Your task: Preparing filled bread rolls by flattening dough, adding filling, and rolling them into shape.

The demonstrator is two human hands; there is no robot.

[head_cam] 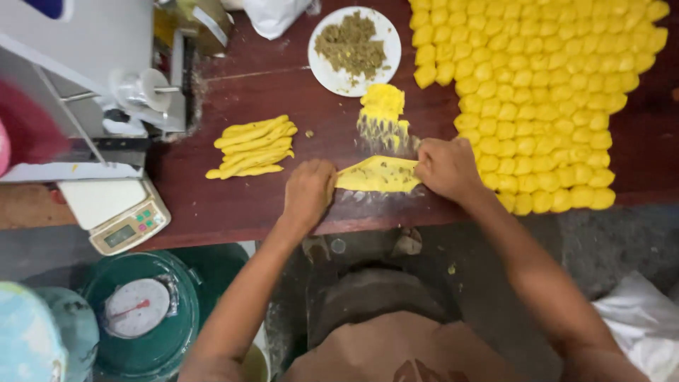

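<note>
Hands at the desk's near edge, both down on one piece of yellow dough. The left hand (309,192) curls over the left end of the flattened dough sheet (378,175), fingers folded down onto it; the right hand (448,168) pinches the sheet's right end, knuckles up. Between them the sheet lies flat on the dark wooden desk (233,205), with darker specks showing on its surface and a dusting of flour around it.

Just beyond the sheet sits a second lump of yellow dough (382,106), with pale smears trailing from it toward the hands. Further back stands a white plate (322,67) heaped with brownish-green filling (351,46).

To the left, well apart from the left hand, a pile of yellow dough strips (254,147) lies stacked lengthwise. To the right, just beside the right hand, a big field of small yellow dough pieces (544,92) runs in tight rows across the desk to its far edge.

At the left edge stands a white machine (85,49), with a small digital scale (124,219) below it. Lower down, off the desk, a green dial scale (138,308) faces up.
</note>
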